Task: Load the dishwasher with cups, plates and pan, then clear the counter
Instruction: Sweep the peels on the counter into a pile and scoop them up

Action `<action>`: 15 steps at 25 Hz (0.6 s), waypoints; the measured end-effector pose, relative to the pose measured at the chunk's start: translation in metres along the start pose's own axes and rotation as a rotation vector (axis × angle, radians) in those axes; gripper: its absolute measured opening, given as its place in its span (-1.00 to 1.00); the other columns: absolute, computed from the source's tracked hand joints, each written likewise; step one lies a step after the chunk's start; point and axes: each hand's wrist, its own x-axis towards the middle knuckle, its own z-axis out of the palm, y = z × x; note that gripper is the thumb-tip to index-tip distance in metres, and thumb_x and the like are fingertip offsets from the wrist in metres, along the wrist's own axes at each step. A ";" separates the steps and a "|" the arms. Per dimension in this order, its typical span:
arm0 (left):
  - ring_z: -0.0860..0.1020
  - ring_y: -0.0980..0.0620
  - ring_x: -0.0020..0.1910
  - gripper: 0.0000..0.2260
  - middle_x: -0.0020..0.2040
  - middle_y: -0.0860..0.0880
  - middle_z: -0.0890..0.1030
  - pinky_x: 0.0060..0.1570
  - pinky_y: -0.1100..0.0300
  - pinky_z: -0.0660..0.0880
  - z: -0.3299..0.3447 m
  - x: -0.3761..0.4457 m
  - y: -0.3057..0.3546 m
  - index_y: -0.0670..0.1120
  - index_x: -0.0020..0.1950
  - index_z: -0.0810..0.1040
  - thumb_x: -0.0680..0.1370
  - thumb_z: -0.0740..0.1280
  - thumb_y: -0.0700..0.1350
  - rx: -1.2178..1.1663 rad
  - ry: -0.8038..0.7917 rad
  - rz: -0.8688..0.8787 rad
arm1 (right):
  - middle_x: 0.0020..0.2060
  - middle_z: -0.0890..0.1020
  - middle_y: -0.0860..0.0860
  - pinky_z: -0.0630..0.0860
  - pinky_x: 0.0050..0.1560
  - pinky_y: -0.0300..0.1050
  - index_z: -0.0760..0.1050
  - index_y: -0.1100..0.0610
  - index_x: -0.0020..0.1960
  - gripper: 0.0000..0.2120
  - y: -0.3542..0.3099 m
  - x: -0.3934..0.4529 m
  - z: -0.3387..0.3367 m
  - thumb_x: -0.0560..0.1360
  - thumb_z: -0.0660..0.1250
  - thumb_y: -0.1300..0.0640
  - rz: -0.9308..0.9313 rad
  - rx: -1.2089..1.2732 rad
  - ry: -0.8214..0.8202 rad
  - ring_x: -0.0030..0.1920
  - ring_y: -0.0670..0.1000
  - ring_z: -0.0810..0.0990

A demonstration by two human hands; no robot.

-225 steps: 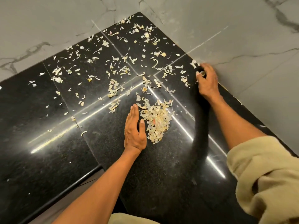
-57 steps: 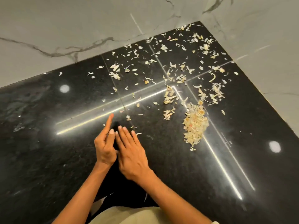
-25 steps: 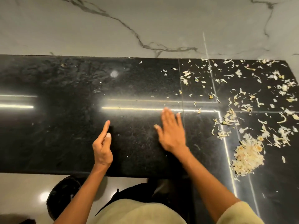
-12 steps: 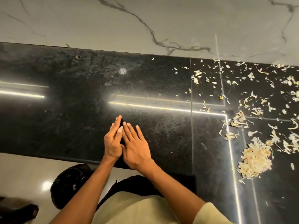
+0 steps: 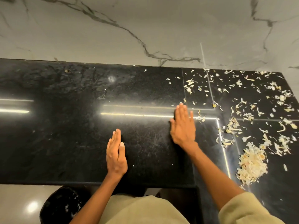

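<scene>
Pale peel scraps [image 5: 242, 101] lie scattered over the right part of the black stone counter [image 5: 64, 126], with a gathered heap [image 5: 251, 164] near the right front. My left hand [image 5: 116, 154] stands on its edge on the counter, fingers straight, near the front edge. To its right, my right hand [image 5: 183, 125] lies flat on the counter with fingers straight, its fingertips close to the leftmost scraps. Neither hand holds anything.
A white marble wall [image 5: 145, 29] backs the counter and turns the corner at the right. Below the counter's front edge a black bin [image 5: 61, 206] stands on the pale floor at the lower left. The counter's front edge steps toward me at the right.
Half a second ago both hands were pressed side by side; my right hand has since swung out to the right and farther back, toward the scraps. My left hand stays near the front edge.
</scene>
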 end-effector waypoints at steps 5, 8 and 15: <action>0.27 -0.05 0.54 -0.42 0.52 -0.15 0.34 0.55 0.04 0.11 0.012 0.053 0.006 -0.25 0.53 0.29 0.61 0.04 0.07 -0.093 -0.044 0.011 | 0.62 0.09 0.15 -0.02 0.59 0.19 0.04 0.20 0.63 -0.33 -0.141 -0.048 0.025 0.61 0.00 -0.09 -0.431 0.097 -0.123 0.63 0.10 -0.02; 0.27 -0.05 0.53 -0.40 0.52 -0.17 0.33 0.55 0.03 0.10 0.018 0.084 0.009 -0.25 0.53 0.29 0.60 0.03 0.10 -0.084 -0.113 0.045 | 0.63 0.02 0.09 -0.06 0.59 0.18 -0.05 0.13 0.65 -0.32 -0.149 -0.027 0.029 0.60 -0.02 -0.10 -0.497 0.099 -0.148 0.63 0.05 -0.10; 0.11 0.07 0.58 -0.45 0.58 -0.03 0.19 0.54 0.26 -0.06 0.044 0.144 0.022 -0.14 0.59 0.17 0.62 0.04 0.03 0.005 -0.284 0.080 | 0.63 -0.04 0.10 -0.18 0.60 0.14 -0.07 0.17 0.64 -0.27 0.032 0.066 0.003 0.64 -0.18 -0.28 0.183 0.022 -0.027 0.63 0.06 -0.13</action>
